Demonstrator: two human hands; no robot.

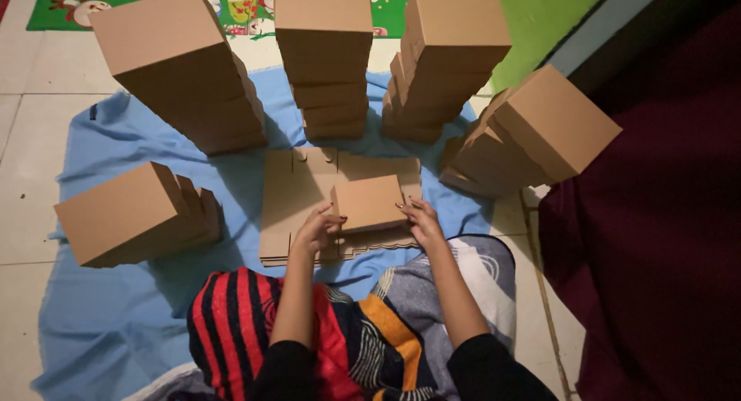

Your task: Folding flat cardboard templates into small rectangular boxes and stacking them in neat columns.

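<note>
Cardboard blank (pixel 369 203), partly folded, lay on top of a pile of flat die-cut sheets (pixel 297 192) on the blue cloth (pixel 100 308) spread over the tiled floor (pixel 31 69), directly in front of the person's lap. It looked as if the folding of one box was in hand: one panel stood raised, while the rest of the sheet was flat. The next move would, by my judgement, call for pressing the side flaps up and tucking the tabs into their slots (the slots at the far edge of the pile were too small to read clearly).

The left hand (pixel 315 231) pinched the near left edge of the blank, fingers curled, thumb on top. The right hand (pixel 422 222) closed its grip on the right edge, fingertips bent over the panel. Both forearms reached forward from dark sleeves, elbows near the striped blanket (pixel 247 324).

Finished boxes stood around in stacks: a tall leaning stack (pixel 185 69) far left, two more (pixel 324 54) behind, one tilted stack (pixel 532 131) at right and a low row (pixel 131 212) at left.
</note>
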